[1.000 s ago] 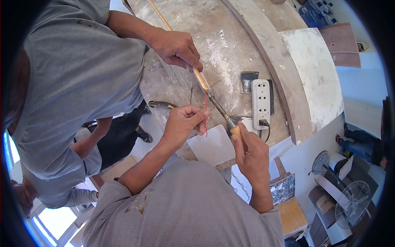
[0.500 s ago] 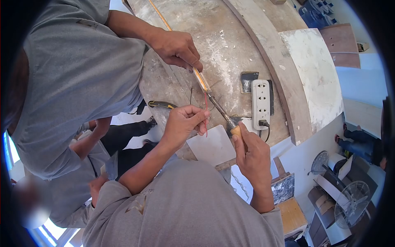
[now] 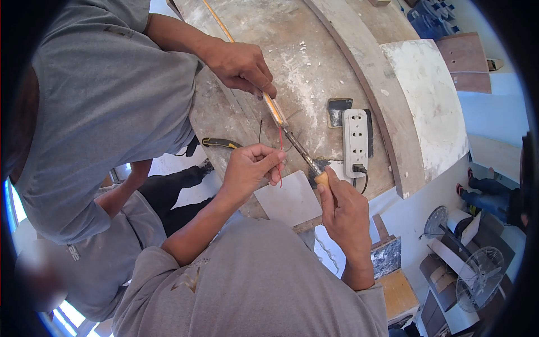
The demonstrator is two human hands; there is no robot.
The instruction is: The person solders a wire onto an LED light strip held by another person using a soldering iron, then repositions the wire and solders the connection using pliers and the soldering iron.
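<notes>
At left, I see the background worker (image 3: pixel 106 269) has shifted since earlier, now showing shirt lettering (image 3: pixel 73 253) too small to read. The left hand (image 3: pixel 251 168) pinches the red wire (image 3: pixel 281 135) below the LED strip (image 3: pixel 273 108); the right hand (image 3: pixel 345 206), unmoved, grips the soldering iron (image 3: pixel 301 149), tip at the strip's end.

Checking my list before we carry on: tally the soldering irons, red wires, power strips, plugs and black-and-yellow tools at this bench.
Soldering iron, in the right hand: 1
Red wire, in the left hand: 1
Power strip: 1
Plug: 1
Black-and-yellow tool: 1
Total: 5
</notes>
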